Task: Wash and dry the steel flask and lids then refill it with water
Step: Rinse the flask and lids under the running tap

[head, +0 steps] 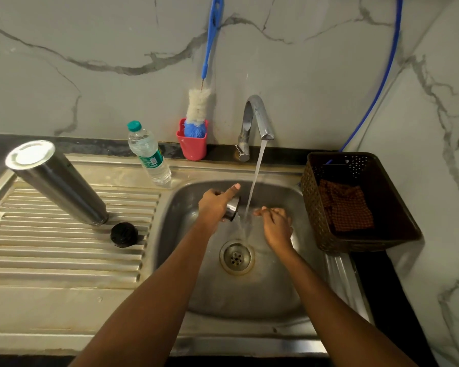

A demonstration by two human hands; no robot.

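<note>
The steel flask stands upside down on the ribbed draining board, its base up. A black inner lid lies beside its mouth. Over the sink basin, my left hand grips a steel cup lid, held on its side right next to the water stream from the tap. My right hand hovers just right of the stream, fingers loosely apart and holding nothing.
A plastic water bottle stands at the basin's back left. A red holder with a blue bottle brush leans on the wall. A brown basket with a checked cloth sits on the right.
</note>
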